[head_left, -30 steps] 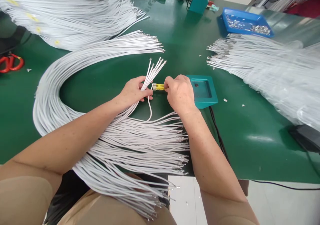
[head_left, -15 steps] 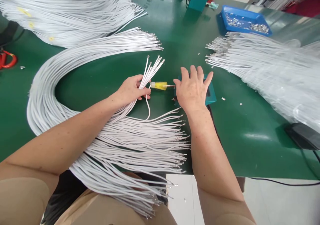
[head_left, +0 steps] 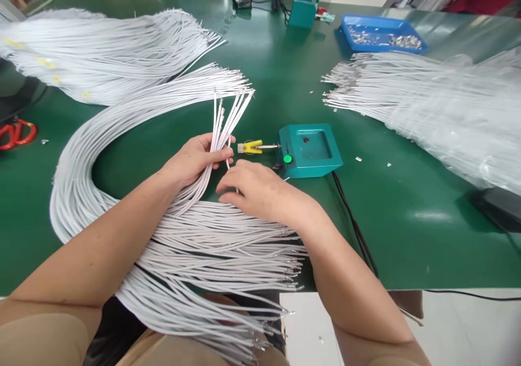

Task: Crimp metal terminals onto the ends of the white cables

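Nearest the camera, a broad fan of thin white cables with metal-tipped ends (head_left: 228, 271) is spreading across and past the near edge of the green tabletop (head_left: 407, 235). Just above it, the left hand (head_left: 194, 158) is closing thumb and fingers around a small bunch of white cables (head_left: 220, 138), whose tips are pointing up and away. The right hand (head_left: 262, 191) is hovering low over the fan, half open, its fingers bending toward the left hand; whether it is gripping a single strand is impossible to tell. Just beyond the right hand, a yellow fitting with a pale tip (head_left: 249, 147) is sitting on a thin metal rod (head_left: 268, 146), which is jutting from the left side of a teal box with a green button and a recessed top (head_left: 311, 149). Black cords (head_left: 354, 219) are trailing from the box toward the near edge. At the left, red scissor handles (head_left: 18, 133) are lying outside a curving bundle of white cables (head_left: 77, 159). At the right, white cables under clear plastic (head_left: 448, 111) are stretching away to the side. Farther off, a blue plastic tray (head_left: 382, 45) is holding small silvery pieces (head_left: 406, 41), and a smaller teal block (head_left: 303, 10) is standing to its left.
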Demonstrator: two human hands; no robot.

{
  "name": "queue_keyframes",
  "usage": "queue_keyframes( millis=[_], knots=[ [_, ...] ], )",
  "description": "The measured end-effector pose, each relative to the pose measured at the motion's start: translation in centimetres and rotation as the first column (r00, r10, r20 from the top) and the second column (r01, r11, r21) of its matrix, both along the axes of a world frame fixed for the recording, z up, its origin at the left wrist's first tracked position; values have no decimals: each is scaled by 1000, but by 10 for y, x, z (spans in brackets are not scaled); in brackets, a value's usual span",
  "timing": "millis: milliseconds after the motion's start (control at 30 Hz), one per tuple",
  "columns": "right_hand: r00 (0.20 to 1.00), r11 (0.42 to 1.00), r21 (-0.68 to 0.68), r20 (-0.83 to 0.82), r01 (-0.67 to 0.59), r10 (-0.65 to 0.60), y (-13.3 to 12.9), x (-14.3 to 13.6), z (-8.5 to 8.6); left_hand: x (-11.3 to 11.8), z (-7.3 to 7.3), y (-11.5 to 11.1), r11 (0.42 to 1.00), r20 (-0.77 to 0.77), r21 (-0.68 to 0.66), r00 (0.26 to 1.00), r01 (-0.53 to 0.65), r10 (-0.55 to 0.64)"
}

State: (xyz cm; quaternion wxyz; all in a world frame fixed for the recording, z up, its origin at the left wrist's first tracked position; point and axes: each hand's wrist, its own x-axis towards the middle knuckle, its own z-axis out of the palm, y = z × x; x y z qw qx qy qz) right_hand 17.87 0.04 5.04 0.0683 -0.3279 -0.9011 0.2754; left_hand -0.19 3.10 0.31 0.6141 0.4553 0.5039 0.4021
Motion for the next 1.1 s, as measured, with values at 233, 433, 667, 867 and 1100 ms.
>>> queue_keyframes(
  millis=[233,433,667,867,1100],
  knots=[
    [950,999,-47,311,14,1,-16,-10,-1,4,1,-2,998,11,-11,998,-63,63],
    [991,938,-320,30,132,-130,-2,7,6,8,3,-8,990,-87,134,994,-49,61],
    [388,641,-623,-510,448,-767,36,23,-14,17,15,-24,977,-286,163,954,139,-88],
    [479,679,-709,-537,190,-695,27,12,-16,19,12,-24,982,-34,156,994,103,-99],
    [365,595,-770,-498,233,-787,31,12,-20,20,19,-23,985,-143,155,988,75,-53]
  ],
)
